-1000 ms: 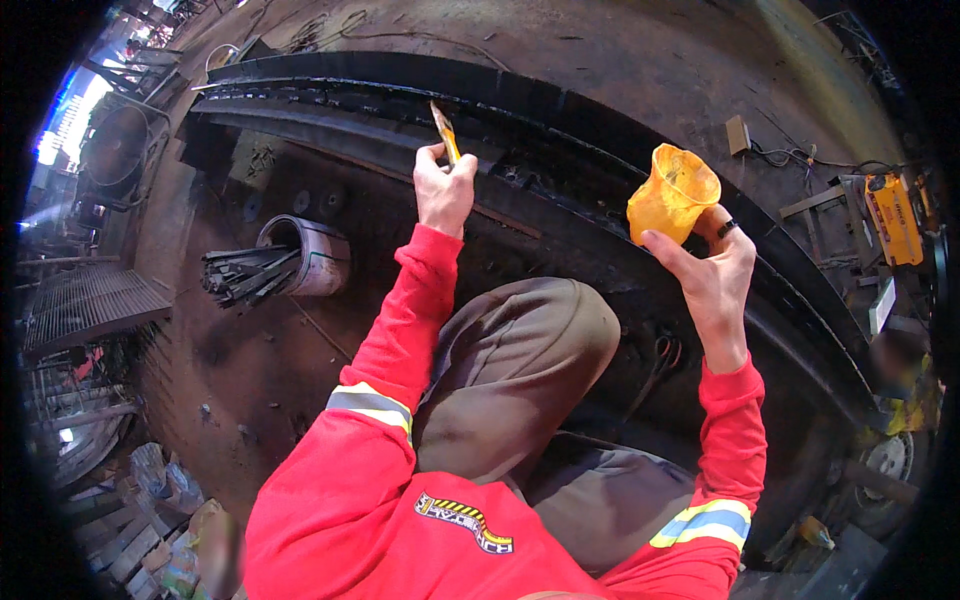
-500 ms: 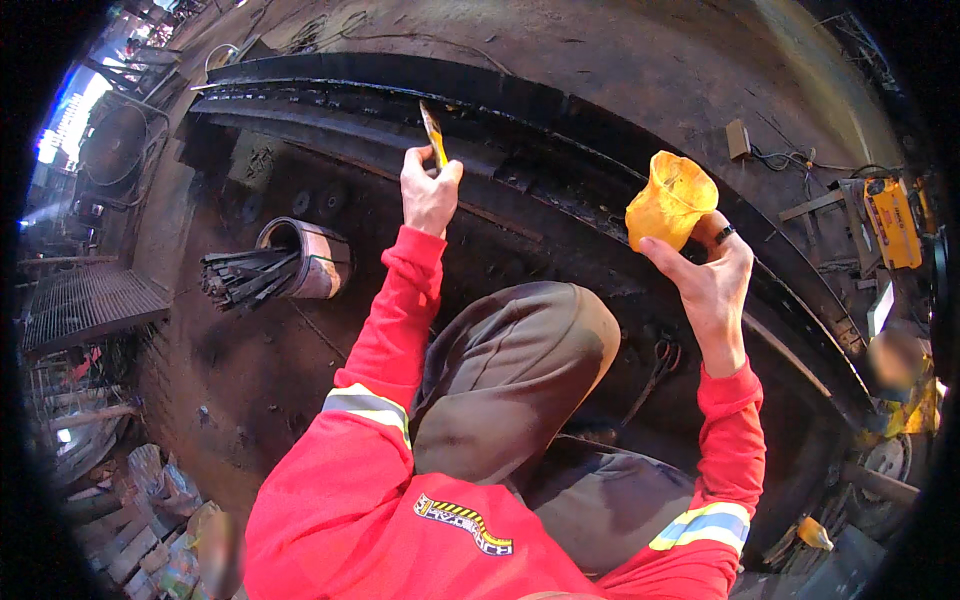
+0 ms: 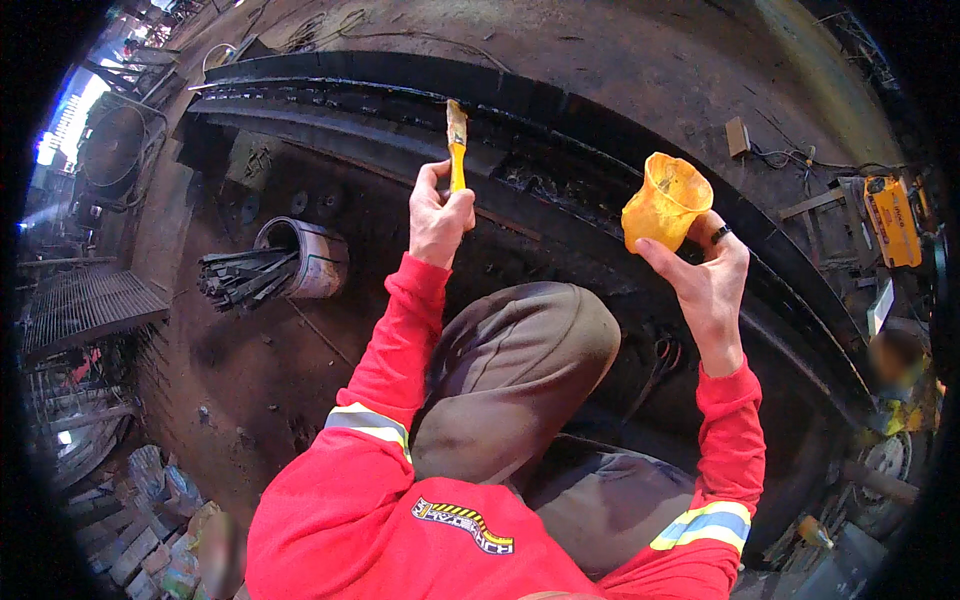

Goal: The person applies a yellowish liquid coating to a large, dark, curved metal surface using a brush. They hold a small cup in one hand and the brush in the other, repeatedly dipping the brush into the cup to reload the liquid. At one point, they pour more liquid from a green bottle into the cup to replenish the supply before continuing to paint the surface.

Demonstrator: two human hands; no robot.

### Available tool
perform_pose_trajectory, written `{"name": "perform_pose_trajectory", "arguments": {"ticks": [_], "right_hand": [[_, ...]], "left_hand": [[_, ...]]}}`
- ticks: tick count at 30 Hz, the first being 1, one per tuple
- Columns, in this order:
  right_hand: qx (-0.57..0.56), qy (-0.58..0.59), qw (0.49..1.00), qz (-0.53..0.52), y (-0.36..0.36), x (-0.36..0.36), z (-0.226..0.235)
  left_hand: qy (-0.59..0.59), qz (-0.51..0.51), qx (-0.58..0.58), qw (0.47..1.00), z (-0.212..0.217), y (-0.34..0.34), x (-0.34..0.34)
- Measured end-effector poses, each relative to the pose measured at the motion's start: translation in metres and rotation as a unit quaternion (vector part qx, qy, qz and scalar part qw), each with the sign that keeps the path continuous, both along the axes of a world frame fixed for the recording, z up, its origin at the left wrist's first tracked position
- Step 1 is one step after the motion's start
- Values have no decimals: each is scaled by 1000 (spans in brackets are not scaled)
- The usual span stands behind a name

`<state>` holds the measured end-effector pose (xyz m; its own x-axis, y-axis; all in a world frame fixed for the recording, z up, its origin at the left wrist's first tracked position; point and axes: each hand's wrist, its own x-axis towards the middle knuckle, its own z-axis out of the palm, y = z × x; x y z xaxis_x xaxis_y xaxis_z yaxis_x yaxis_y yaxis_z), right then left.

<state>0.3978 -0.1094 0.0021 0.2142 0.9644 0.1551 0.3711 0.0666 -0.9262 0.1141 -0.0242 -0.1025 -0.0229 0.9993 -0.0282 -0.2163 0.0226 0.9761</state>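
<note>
My left hand (image 3: 440, 222) is closed round the yellow handle of a paintbrush (image 3: 457, 145). The brush points away from me, its pale bristle end over the long dark metal beam (image 3: 330, 122). Wet-looking, shiny streaks run along the beam's inner edge. In my right hand (image 3: 707, 290) I hold a crumpled yellow cup (image 3: 665, 205) upright, thumb in front and fingers behind. Its mouth faces up, with some dark residue visible inside. The cup is above the right half of the beam; whether it touches the metal I cannot tell.
A tipped bucket (image 3: 322, 262) full of dark metal strips lies to the left. Pliers or tongs (image 3: 657, 372) rest on the ground beside my knee. A metal grating (image 3: 90, 300) stands at far left, a yellow machine (image 3: 893, 222) at far right, and a small block (image 3: 737, 137) beyond the beam.
The paintbrush in my left hand has moved a little to the right and now stands more upright. My right hand with the cup has shifted only slightly.
</note>
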Motion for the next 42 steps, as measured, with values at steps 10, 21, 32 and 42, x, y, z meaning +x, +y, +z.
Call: {"name": "perform_pose_trajectory", "arguments": {"ticks": [10,21,32,42], "right_hand": [[7,3,1000,-6,-1,4,-1],[16,16,1000,-3,-2,6,2],[15,34,999,-1,-2,6,1],[22,24,999,11,0,1,3]], "left_hand": [[-111,-38,-40,992,7,-33,-14],[-165,-21,-125,978,29,0,49],[-233,-40,-199,951,56,-13,3],[-287,-120,-235,921,94,24,2]]}}
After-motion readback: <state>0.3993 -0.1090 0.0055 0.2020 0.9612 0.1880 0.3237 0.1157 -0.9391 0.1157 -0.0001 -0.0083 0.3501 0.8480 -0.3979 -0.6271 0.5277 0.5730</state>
